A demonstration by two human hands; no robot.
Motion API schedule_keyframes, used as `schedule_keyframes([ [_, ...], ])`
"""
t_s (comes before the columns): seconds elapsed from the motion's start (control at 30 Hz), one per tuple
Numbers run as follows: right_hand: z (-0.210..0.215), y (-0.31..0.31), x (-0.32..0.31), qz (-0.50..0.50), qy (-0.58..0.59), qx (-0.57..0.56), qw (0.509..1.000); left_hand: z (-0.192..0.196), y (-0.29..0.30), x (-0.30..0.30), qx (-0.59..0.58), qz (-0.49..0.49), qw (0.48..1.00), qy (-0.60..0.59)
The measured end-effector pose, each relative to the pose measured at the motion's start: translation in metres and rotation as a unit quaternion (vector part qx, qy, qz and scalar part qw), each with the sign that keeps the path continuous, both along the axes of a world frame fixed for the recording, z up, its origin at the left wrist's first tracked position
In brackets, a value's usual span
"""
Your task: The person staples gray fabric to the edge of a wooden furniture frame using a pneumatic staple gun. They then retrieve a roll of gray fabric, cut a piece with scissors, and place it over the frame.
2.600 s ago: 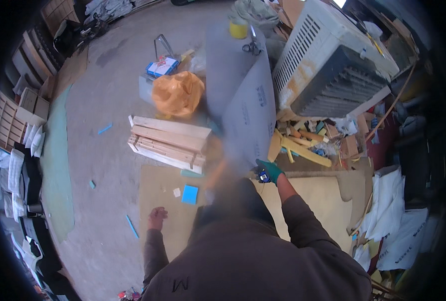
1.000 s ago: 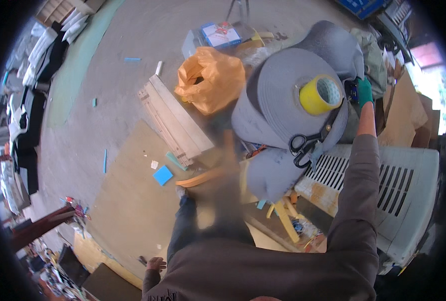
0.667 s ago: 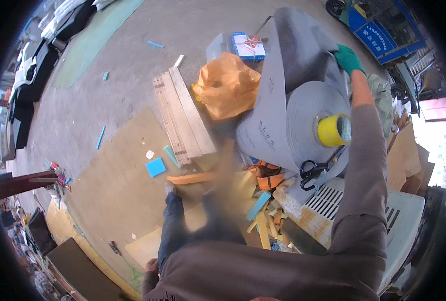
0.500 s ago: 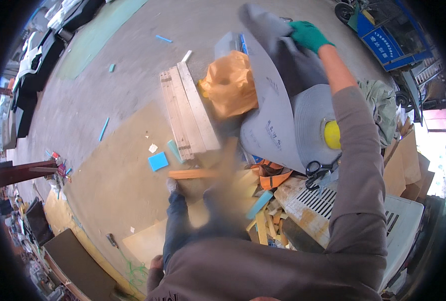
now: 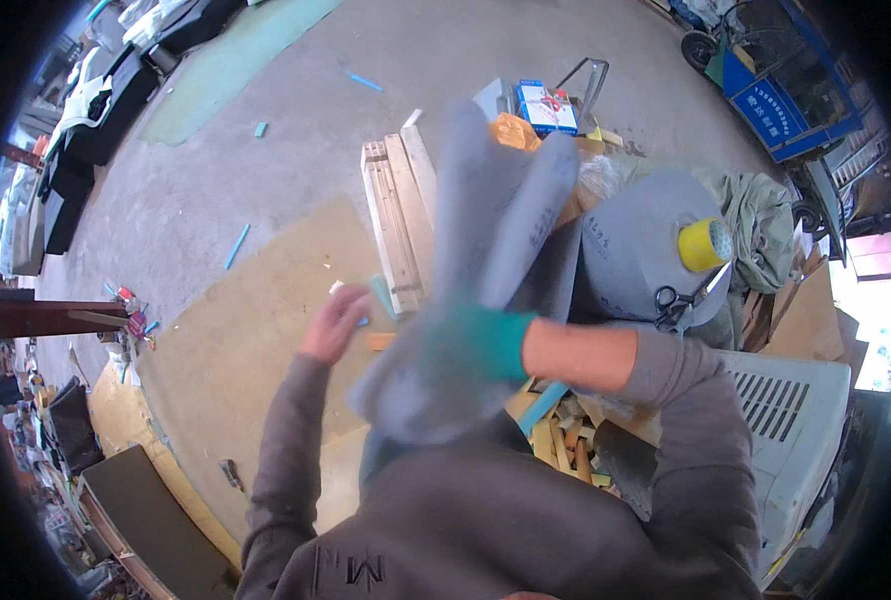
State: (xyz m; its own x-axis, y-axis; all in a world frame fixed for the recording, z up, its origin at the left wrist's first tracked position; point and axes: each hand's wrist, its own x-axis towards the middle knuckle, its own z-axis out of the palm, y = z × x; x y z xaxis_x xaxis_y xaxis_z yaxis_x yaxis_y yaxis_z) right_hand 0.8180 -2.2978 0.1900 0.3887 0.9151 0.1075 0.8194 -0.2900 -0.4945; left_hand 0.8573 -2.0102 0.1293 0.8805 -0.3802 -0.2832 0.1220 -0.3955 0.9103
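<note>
In front of my body, my right hand (image 5: 480, 345), in a green glove, grips a bent grey sheet (image 5: 510, 225). The sheet's near end and the glove are smeared by motion, and the fingers are partly lost in the blur. From there the sheet rises in a fold and runs toward the big grey roll (image 5: 630, 235) at the right. My bare left hand (image 5: 335, 322) hangs above the tan board, left of the sheet, fingers outstretched and holding nothing. A yellow tape roll (image 5: 703, 246) and black-handled scissors (image 5: 673, 303) lie on the grey roll's side.
Wooden planks (image 5: 397, 215) lie left of the sheet on a tan board (image 5: 275, 290). A blue-white box (image 5: 548, 108) stands beyond. Wood offcuts (image 5: 565, 440) and a slotted white panel (image 5: 780, 410) are near right. A blue cart (image 5: 780, 95) stands far right.
My right hand has come from the far right down and in toward my body, drawing the grey sheet along. My left hand has risen from beside my leg to over the board.
</note>
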Motion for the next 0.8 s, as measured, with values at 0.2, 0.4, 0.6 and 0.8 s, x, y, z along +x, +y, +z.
schedule_keyframes([
  [0.2,0.032,0.058,-0.092,-0.059,0.062,0.016,0.996,0.0,-0.076,-0.016,0.045,-0.27,0.93,0.244],
  [0.4,0.102,0.098,-0.149,-0.226,0.133,-0.103,0.959,-0.095,-0.112,-0.056,0.219,-0.389,0.893,-0.058],
  [0.6,0.115,0.047,-0.274,-0.717,0.257,0.284,0.583,-0.088,0.055,-0.05,0.012,-0.082,0.989,0.12],
  [0.8,-0.04,-0.013,-0.383,-0.857,0.207,0.318,0.35,-0.02,0.175,-0.077,-0.184,0.116,0.974,0.067],
])
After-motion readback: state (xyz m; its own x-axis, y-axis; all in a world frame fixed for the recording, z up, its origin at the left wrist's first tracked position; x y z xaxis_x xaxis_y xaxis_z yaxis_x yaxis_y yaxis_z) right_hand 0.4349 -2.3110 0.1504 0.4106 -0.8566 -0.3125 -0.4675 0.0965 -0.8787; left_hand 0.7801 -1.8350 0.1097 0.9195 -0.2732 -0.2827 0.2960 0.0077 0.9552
